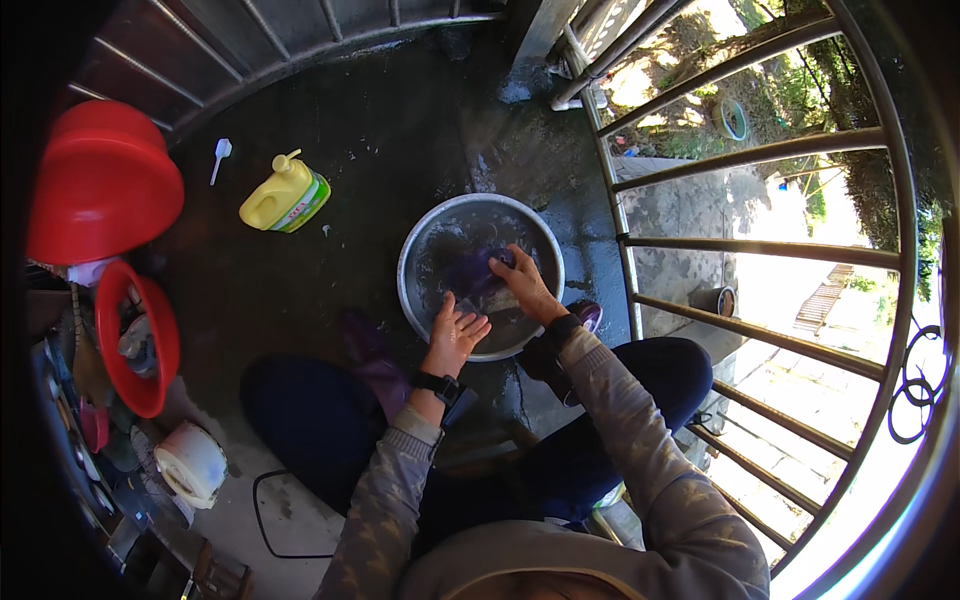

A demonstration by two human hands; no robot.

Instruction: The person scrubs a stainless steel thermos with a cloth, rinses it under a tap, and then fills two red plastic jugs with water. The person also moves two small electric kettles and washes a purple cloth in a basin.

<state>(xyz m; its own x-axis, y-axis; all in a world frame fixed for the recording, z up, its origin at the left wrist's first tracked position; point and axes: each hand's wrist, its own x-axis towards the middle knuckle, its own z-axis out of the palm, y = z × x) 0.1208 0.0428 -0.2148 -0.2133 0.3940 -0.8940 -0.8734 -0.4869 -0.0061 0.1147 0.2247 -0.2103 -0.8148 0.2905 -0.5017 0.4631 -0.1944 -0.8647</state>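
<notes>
A round metal basin (406,251) of murky water sits on the wet floor between my knees. Over its right side, my right hand (528,286) grips a dark purple item (501,259) between thumb and fingers. The item's lower part merges with dark purple in the water, and its exact kind is unclear. My left hand (454,335) is above the basin's near rim, palm turned up and fingers apart, with nothing held. Some see-through material shows just beyond its fingertips, too blurred to name. Both wrists wear dark bands.
A yellow jug of detergent (283,193) and a white scoop (220,160) are on the floor at left. Red plastic basins (112,187) and a white bucket (192,465) line the left side. Metal railing bars (757,251) bound the right side. A black cord (256,517) loops near my left leg.
</notes>
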